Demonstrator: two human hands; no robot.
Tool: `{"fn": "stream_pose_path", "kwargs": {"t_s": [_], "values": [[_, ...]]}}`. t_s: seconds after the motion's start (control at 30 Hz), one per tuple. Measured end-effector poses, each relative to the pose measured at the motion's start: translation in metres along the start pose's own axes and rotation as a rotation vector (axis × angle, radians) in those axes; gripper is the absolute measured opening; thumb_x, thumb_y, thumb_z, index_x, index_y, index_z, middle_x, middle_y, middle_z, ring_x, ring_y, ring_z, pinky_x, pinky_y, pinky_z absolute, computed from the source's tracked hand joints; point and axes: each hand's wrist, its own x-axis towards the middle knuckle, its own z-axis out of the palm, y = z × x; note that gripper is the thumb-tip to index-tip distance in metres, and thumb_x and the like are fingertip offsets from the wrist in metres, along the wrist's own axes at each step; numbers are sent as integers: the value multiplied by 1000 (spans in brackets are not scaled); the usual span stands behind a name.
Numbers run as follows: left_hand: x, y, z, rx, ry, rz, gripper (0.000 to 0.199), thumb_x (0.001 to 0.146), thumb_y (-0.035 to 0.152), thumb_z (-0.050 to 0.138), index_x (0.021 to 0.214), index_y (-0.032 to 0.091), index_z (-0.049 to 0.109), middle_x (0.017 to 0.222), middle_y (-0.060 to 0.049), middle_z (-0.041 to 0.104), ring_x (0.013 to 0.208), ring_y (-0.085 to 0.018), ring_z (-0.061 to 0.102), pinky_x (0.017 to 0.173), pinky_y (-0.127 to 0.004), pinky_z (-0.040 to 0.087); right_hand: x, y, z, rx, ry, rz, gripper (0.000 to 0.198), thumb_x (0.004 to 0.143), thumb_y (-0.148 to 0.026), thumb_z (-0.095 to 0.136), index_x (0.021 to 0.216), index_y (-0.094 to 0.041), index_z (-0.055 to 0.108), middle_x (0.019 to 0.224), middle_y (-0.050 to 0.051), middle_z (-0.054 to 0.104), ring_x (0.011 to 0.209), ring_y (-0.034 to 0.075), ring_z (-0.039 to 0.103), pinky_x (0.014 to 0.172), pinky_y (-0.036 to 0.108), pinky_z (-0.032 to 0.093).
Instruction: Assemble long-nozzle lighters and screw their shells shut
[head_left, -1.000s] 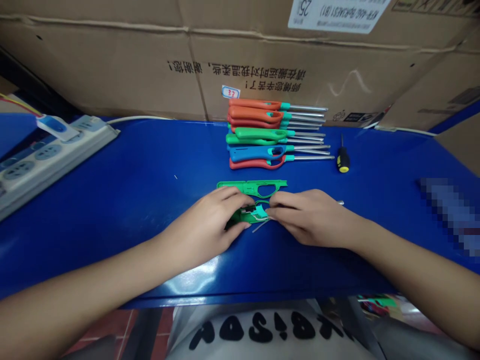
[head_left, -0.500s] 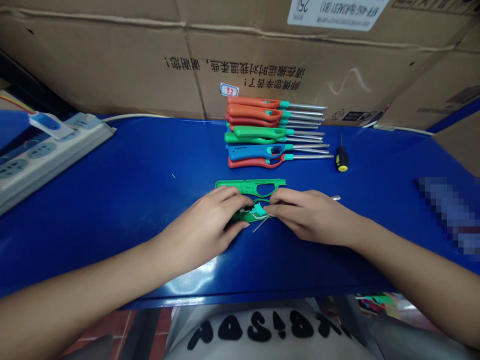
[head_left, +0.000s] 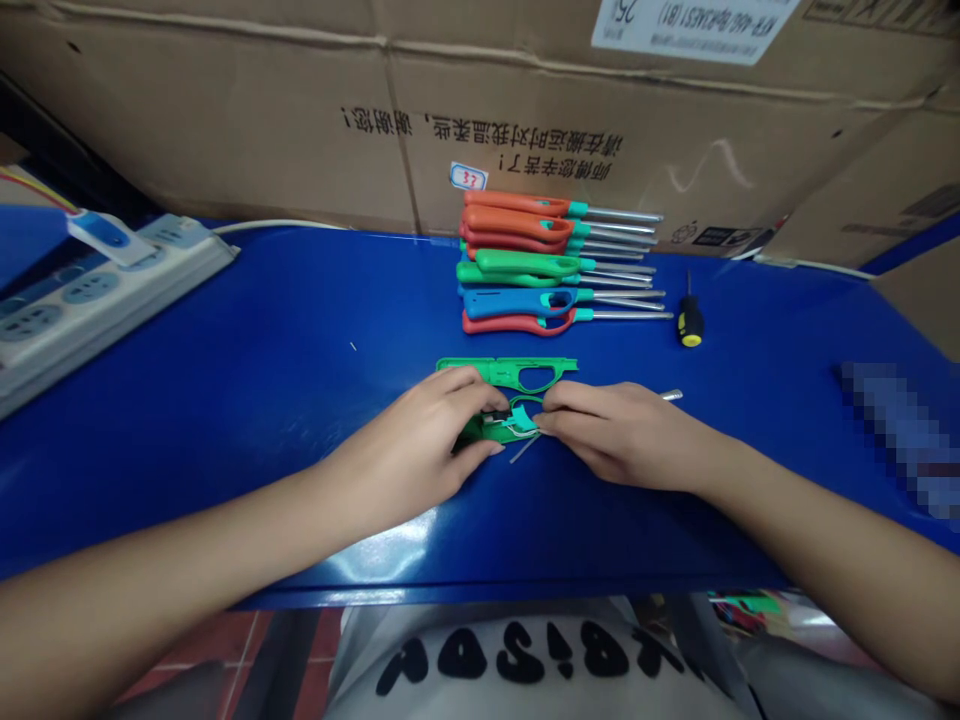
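Observation:
An opened green gas lighter (head_left: 499,432) lies on the blue table between my hands, its inner parts exposed. My left hand (head_left: 442,425) grips the handle end, thumb on the near side and fingers over the top. At the front end, my right hand (head_left: 600,425) pinches the lighter near the turquoise trigger (head_left: 522,418) and thin wires; its fingertips partly hide what they hold. The metal tube tip (head_left: 672,395) shows beyond my right hand. Just behind lies the other green casing half (head_left: 517,373), inner side up. A thin clear tube (head_left: 523,450) sticks out toward me.
Several assembled lighters (head_left: 525,265) in orange, red, green and blue are stacked at the back. A screwdriver (head_left: 691,325) lies to their right. A power strip (head_left: 112,280) is at the left, and a large cardboard box (head_left: 285,130) stands behind the table.
The view has shifted slightly, so the things on the table appear a little further right. Both hands keep nearly the same hold on the lighter.

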Motion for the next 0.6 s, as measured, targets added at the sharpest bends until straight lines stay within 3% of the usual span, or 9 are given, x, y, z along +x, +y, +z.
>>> {"fn": "stream_pose_path", "kwargs": {"t_s": [0.17,0.3,0.4,0.5,0.6], "values": [[0,2,-1,9,7,22,24,91,20,68,114,15,63,111,-9,67,108,-27,64,93,-43,55,1,-4,-4,-65,-94,-4,30,98,-11,38,108,-12,66,103,11,67,72,16,60,55,28,43],[-3,2,1,45,2,73,36,96,18,61,131,17,58,115,-10,64,110,-27,61,94,-44,55,2,-7,-5,-95,-116,-3,29,97,-11,39,108,-11,66,103,11,66,69,16,60,53,29,45],[-5,2,4,103,-1,115,39,101,23,53,139,17,54,112,-11,62,107,-27,59,92,-45,55,1,-5,-3,-24,-20,58,26,100,-18,44,112,-13,66,105,11,66,75,16,63,55,28,48],[-7,4,6,168,-20,133,41,103,24,49,143,16,52,116,-12,60,109,-28,57,94,-46,54,-1,2,0,106,133,139,25,100,-23,49,118,-16,65,109,10,67,87,16,66,67,27,54],[-8,5,7,238,-34,149,44,103,23,47,147,19,50,120,-13,58,110,-29,56,94,-48,54,-6,13,-3,67,275,196,25,97,-21,55,118,-20,67,107,8,69,88,16,68,71,27,54]]}}
